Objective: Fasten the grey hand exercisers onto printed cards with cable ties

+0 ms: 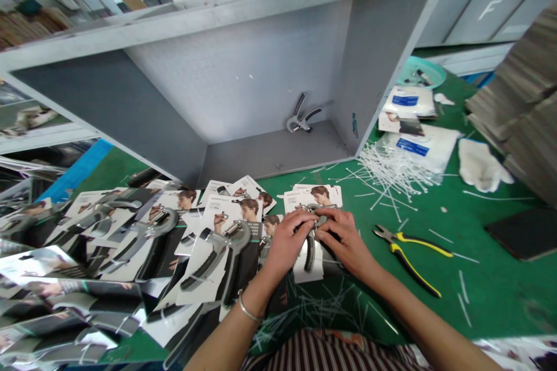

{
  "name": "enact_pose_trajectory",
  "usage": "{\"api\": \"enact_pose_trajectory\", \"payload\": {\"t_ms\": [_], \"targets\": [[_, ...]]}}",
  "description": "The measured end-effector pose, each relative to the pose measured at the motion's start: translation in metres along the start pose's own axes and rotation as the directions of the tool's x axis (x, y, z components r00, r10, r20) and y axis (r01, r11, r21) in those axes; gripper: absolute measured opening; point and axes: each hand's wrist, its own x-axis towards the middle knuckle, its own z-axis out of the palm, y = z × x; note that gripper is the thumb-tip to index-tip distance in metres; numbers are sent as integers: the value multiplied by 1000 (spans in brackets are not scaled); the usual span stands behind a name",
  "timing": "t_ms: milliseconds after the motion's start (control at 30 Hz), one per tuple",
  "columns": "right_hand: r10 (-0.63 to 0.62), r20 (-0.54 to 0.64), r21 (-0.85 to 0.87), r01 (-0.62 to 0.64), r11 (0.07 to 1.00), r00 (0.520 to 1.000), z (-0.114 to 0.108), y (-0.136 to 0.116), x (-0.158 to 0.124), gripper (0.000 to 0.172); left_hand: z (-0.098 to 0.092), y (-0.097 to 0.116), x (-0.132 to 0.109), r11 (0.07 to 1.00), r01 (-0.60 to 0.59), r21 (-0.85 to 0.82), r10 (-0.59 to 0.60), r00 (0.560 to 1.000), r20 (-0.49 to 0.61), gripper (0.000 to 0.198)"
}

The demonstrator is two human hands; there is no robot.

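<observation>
A grey and black hand-grip exerciser (310,254) lies on a printed backing card (317,271) in front of me. My left hand (287,240) is closed on the exerciser's coil end, thumb and fingers pinched together. From the other side, my right hand (343,236) pinches the same end, its fingertips close to the left ones. Whether a thin tie is between the fingers is hidden. To the left, another carded exerciser (230,249) lies on a pile of similar ones. Yellow and black cutting pliers (407,252) rest with jaws apart right of my right hand.
Behind the cards stands a large grey box (270,153) on its side, one loose exerciser (300,119) inside. White cable ties (391,171) lie heaped at right, near plastic bags (429,148), a glove (483,165), a dark phone-like slab (522,233) and stacked cardboard (522,81).
</observation>
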Motion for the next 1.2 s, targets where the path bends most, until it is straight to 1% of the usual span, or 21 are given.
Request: {"api": "enact_pose_trajectory", "payload": {"t_ms": [200, 300, 367, 433, 500, 567, 633, 700, 733, 767, 867, 900, 933, 967, 1000, 1033, 1067, 1100, 1133, 1167, 1200], "targets": [[-1, -43, 15, 2, 1000, 999, 1, 0, -1, 14, -1, -1, -1, 989, -102, 107, 95, 993, 67, 17], [6, -65, 21, -5, 1000, 998, 2, -1, 0, 14, -3, 0, -1, 994, -88, 71, 82, 993, 82, 15], [13, -71, 20, -11, 1000, 997, 3, -2, 0, 15, -3, 2, -1, 999, -41, 10, 40, 997, 67, 13], [3, -48, 9, -3, 1000, 999, 2, -1, 1, 16, -2, 4, -1, 1000, -6, 1, 6, 999, 38, 11], [-30, 4, -5, 30, 1000, 1000, 0, 0, 1, 14, 0, 7, -1, 998, -9, 66, 8, 1000, 1, 10], [-68, 50, -8, 69, 998, 996, -2, 2, 2, 9, 1, 10, -1, 988, -30, 152, 36, 999, -37, 10], [-77, 49, -3, 77, 997, 996, -3, 2, 2, 7, 3, 14, -3, 979, -43, 198, 60, 995, -79, 10], [-62, 25, 7, 62, 998, 998, -3, 2, 2, 7, 5, 16, -7, 972, -65, 227, 89, 991, -99, 8], [-51, 15, 14, 51, 999, 999, -3, 1, 2, 7, 7, 17, -10, 962, -93, 256, 118, 989, -84, 7], [-41, 7, 23, 41, 999, 999, -2, 1, 2, 7, 10, 17, -14, 944, -138, 301, 159, 986, -46, 7], [-23, -21, 47, 24, 999, 1000, 0, 0, 3, 9, 17, 15, -27, 845, -302, 441, 278, 953, 120, 11], [-19, -30, 48, 20, 999, 999, 1, 0, 2, 10, 18, 13, -30, 825, -332, 457, 296, 943, 149, 12], [-12, -45, 53, 14, 998, 999, 2, 0, 2, 9, 18, 12, -32, 829, -330, 452, 296, 944, 147, 12], [2, -65, 66, 2, 998, 998, 3, 0, 2, 7, 17, 11, -32, 856, -295, 425, 275, 955, 109, 11], [26, -84, 87, -19, 996, 996, 4, 0, 2, 5, 15, 11, -31, 896, -237, 376, 237, 970, 47, 10], [56, -102, 113, -44, 993, 993, 5, -1, 2, 7, 12, 11, -29, 934, -170, 314, 188, 982, -26, 9], [85, -118, 140, -68, 988, 989, 6, -1, 1, 11, 10, 12, -27, 961, -111, 255, 139, 986, -92, 8], [108, -132, 162, -86, 983, 985, 7, -1, 1, 15, 8, 13, -26, 974, -75, 215, 105, 986, -131, 8], [119, -141, 174, -94, 980, 983, 8, -1, 1, 16, 8, 14, -25, 975, -77, 209, 106, 985, -133, 8], [121, -145, 175, -95, 980, 982, 9, -2, 1, 15, 8, 15, -25, 963, -116, 244, 142, 985, -93, 8], [118, -149, 173, -91, 981, 982, 10, -2, 1, 14, 10, 15, -27, 932, -183, 312, 199, 980, -17, 9]]}}
